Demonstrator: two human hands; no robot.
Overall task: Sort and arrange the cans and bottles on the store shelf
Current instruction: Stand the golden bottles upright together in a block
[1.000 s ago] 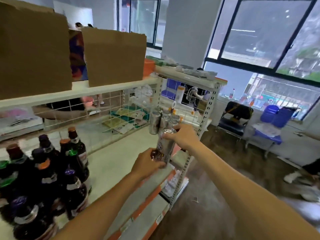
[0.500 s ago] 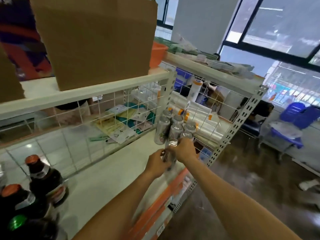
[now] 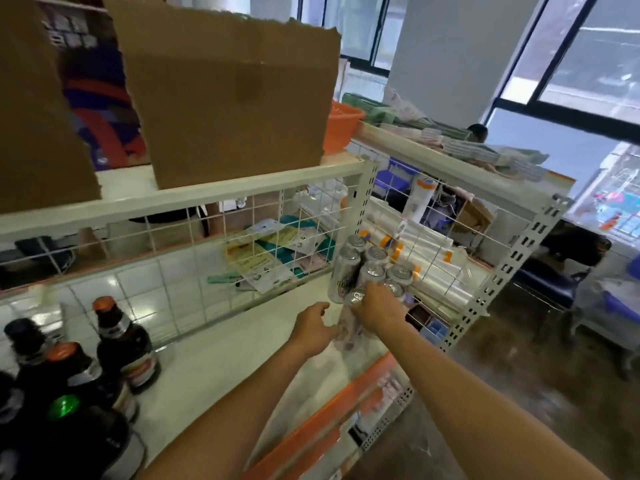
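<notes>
We are looking down at the white shelf point(image 3: 214, 362), and all the action is sitting at its right end. The right hand point(image 3: 377, 311) is gripping from above, fingers curling round the upper part of a silver can point(image 3: 350, 323), whose shiny lid is peeping out just left of the knuckles. The left hand point(image 3: 313, 329) is sitting lower, at the can's left side, fingertips lying against its lower body and thumb lifting free. With the blur there, we cannot tell whether it is gripping or only touching. The can is standing roughly upright at the front of a tight cluster of matching cans point(image 3: 375, 256), just beside them, and we are not making out whether its base is meeting the shelf. That cluster is huddling in the back right corner, against the wire grid point(image 3: 194, 268) and the upright post point(image 3: 363, 199). Well apart, at the left end, dark bottles point(image 3: 124, 344) with orange, green and dark caps are standing together. Overhead, a cardboard box point(image 3: 228, 98) is sitting on the upper shelf point(image 3: 207, 194), with an orange basin point(image 3: 346, 128) just beside it. Beyond the post, rolls of clear film point(image 3: 433, 261) are lying on the neighbouring rack point(image 3: 512, 258).
</notes>
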